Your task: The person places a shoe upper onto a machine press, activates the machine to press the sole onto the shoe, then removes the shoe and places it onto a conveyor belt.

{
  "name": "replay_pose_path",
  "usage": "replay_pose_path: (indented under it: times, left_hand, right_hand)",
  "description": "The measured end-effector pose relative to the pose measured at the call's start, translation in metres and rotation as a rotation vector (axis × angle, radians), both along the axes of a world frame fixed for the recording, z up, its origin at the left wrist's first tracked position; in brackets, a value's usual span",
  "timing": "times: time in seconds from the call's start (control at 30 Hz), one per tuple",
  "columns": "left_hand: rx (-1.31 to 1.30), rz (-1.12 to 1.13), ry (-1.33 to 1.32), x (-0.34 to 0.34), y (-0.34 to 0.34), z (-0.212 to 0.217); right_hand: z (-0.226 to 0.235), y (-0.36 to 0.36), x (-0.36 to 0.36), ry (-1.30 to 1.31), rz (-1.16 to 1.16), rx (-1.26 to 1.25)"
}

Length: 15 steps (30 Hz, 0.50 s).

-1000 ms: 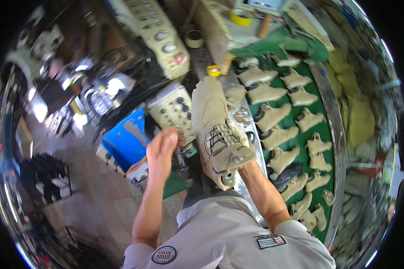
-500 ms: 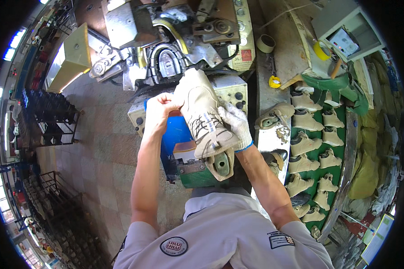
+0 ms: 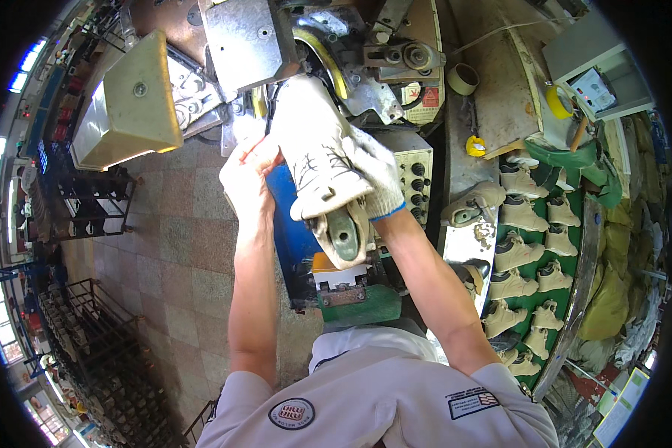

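A beige lace-up shoe upper (image 3: 317, 160), pulled over a green shoe last (image 3: 343, 236), points its toe into the jaws of a metal shoe-forming machine (image 3: 250, 41). Bare and bent at the fingers, my left hand (image 3: 251, 175) grips the upper's left edge near the toe. My right hand (image 3: 377, 173), in a white knit glove with a blue cuff, is closed round the right side by the laces and heel. The toe tip is partly hidden among the machine's metal plates and yellow-edged band.
To the right, a green-lined rack (image 3: 526, 287) carries rows of beige shoe uppers. Another lasted upper (image 3: 474, 203) lies on a metal ledge. A cream machine guard (image 3: 138, 104) juts out at left. Tape rolls (image 3: 463, 78) sit on the bench; dark shoe carts (image 3: 86, 187) stand farther left.
Both hands have carried the shoe upper up and forward, bringing its toe into the machine's jaws. The view has shifted slightly left and closer to the machine.
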<state>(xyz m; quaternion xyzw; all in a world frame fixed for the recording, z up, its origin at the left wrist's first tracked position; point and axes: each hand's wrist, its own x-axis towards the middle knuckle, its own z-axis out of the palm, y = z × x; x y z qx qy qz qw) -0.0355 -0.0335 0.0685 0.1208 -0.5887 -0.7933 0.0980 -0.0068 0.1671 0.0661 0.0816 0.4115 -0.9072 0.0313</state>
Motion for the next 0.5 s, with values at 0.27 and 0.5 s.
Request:
replay_pose_path:
  times: [0.27, 0.5]
  left_hand:
    - [0.306, -0.144, -0.043, 0.033, 0.03, -0.042]
    - [0.251, -0.456, -0.073, 0.029, 0.01, -0.073]
  right_hand:
    - [-0.036, -0.019, -0.018, -0.037, -0.119, 0.0]
    - [-0.038, -0.038, -0.01, -0.097, -0.164, -0.105]
